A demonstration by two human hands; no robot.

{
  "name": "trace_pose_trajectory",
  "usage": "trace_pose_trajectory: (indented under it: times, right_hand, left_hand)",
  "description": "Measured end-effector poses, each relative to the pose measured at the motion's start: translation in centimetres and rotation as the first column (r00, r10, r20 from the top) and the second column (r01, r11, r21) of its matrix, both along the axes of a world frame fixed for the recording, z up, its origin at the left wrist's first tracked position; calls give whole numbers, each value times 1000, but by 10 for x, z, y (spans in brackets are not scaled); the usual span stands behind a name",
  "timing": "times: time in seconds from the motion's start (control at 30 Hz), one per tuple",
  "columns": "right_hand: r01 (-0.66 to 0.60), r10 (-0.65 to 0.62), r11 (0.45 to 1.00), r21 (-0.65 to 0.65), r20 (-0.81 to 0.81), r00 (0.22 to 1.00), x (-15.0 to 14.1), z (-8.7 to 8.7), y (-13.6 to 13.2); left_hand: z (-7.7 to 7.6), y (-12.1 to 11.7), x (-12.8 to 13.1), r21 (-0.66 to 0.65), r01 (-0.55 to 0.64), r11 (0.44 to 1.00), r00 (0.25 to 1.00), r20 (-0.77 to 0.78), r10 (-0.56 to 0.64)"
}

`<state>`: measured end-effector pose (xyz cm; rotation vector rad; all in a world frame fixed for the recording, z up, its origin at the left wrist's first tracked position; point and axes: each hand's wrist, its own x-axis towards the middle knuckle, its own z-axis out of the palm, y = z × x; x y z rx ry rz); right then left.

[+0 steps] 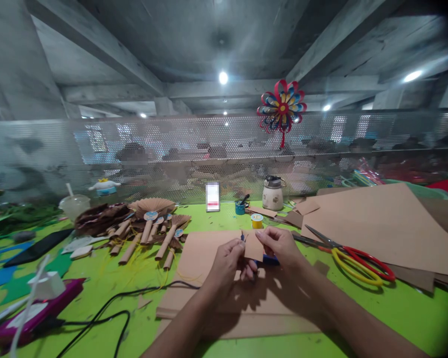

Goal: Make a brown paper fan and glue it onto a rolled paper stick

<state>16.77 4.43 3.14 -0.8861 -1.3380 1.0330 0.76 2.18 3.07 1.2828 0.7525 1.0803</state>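
Between my two hands stands a small piece of brown paper [254,248], held up over larger brown sheets [197,253] on the green table. My left hand [227,261] is closed, pinching its left edge. A thin dark tip pokes up by those fingers; I cannot make out what it belongs to. My right hand [281,246] is closed too, thumb and finger on the paper's upper right corner. A blue object [271,260] lies partly hidden behind the hands. Just beyond is a yellow spool [257,222].
Scissors [353,258] with red and yellow handles lie at right near big brown sheets [381,223]. Pleated paper fans [153,219] pile up at left. A purple power strip [37,313] and black cable [108,298] occupy the front left. A bottle [272,194] and phone [212,197] stand behind.
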Motion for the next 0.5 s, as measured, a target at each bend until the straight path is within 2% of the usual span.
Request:
trace_pose_trajectory:
  times: [0.13,0.37,0.5]
  right_hand:
    - [7,-6,1000,-7,8,1000,-1,2,-1]
    - [-30,30,1000,-6,-17,999,1,-1,0]
    - [-48,47,999,-13,-25,999,1,-3,0]
  left_hand:
    - [-2,1,-1,-13,14,1000,999,45,-13]
    - [2,-6,1,14,-7,1000,1000,22,7]
    - [4,-7,2,-54,-38,998,996,78,42]
